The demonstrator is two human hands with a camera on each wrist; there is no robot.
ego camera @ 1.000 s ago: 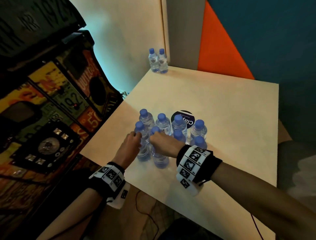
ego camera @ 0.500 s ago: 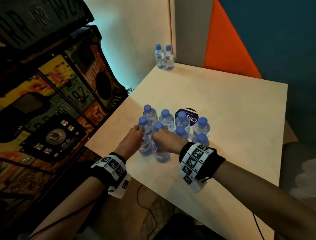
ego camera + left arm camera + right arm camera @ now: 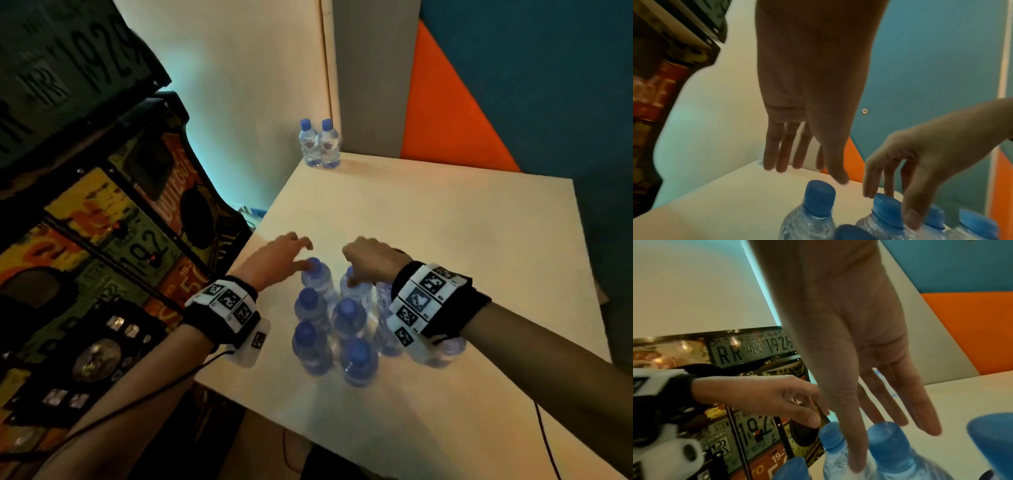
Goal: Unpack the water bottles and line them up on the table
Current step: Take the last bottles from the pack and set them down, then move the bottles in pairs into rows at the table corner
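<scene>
A: Take the cluster of clear plastic water bottles with blue caps (image 3: 346,325) as the landmark. What sits on its left?

B: The left hand (image 3: 274,257), over the cluster's far-left corner. Its fingers are spread and loose, gripping nothing; the thumb tip is at or just short of the cap of the far-left bottle (image 3: 317,277), which stands upright right under it.

A: And moving right?

B: The right hand (image 3: 371,257) hangs over the next far-row bottle (image 3: 354,286). Its fingers point down around the blue cap, the thumb low against the neck, loosely cupped and not yet clamped.

A: So each hand has its own bottle?

B: I judge so: both bottles stand straight up beneath the fingertips, so each hand should close and lift vertically.

A: And the goal?

B: The two bottles already placed (image 3: 320,144) stand well beyond the cluster, at the far corner of the pale square table (image 3: 462,240).
</scene>
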